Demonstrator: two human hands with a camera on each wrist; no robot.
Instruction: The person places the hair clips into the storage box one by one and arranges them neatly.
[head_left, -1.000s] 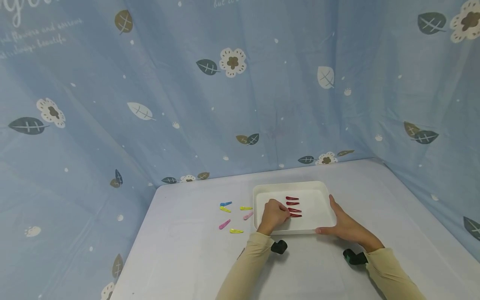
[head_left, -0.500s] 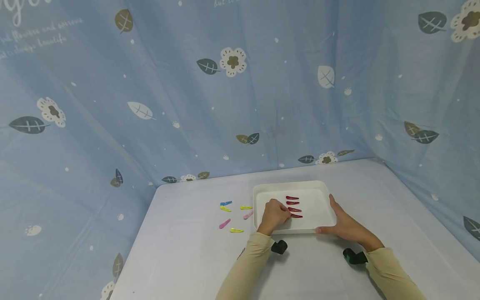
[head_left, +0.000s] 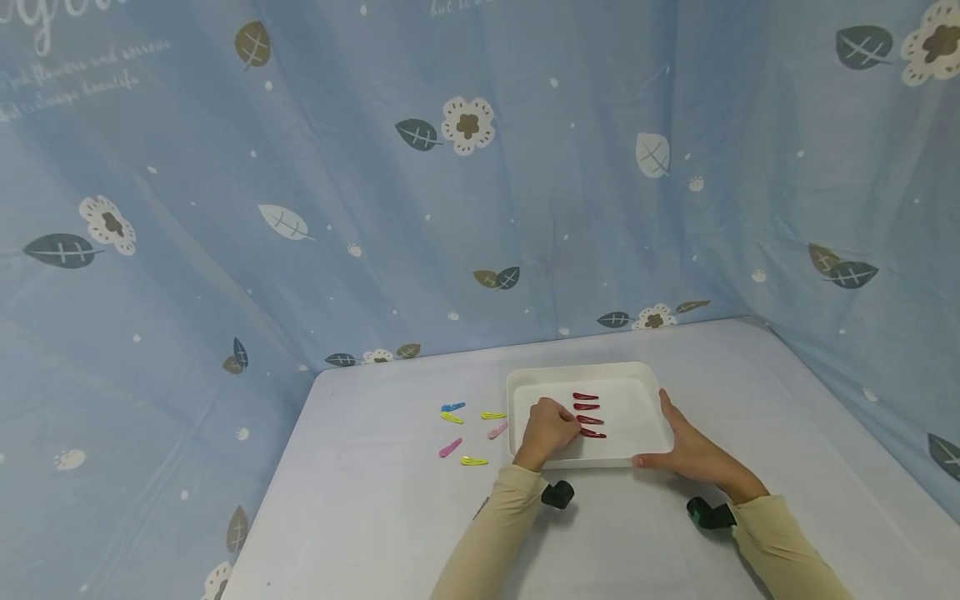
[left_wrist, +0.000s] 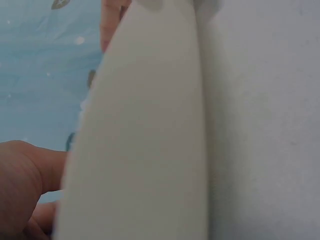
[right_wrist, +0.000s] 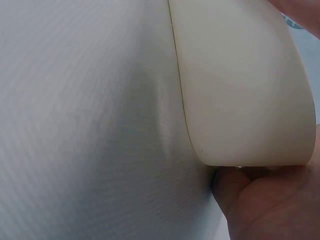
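Note:
In the head view, a white tray stands on the table with several red hair clips in a column near its middle. My left hand reaches over its front wall and pinches the left end of the nearest red hair clip; its fingertips are partly hidden. My right hand grips the tray's front right corner, thumb against the front wall and fingers along the right side. The left wrist view has the tray wall beside my left hand. In the right wrist view, my right hand touches the tray corner.
Left of the tray lie loose hair clips on the white table: a blue clip, several yellow ones, including a front yellow clip, and pink ones, including a pink clip. A patterned blue curtain stands behind.
The nearest red hair clip has shifted slightly towards the tray's front wall under my left fingertips. My right hand and the tray have stayed in place.

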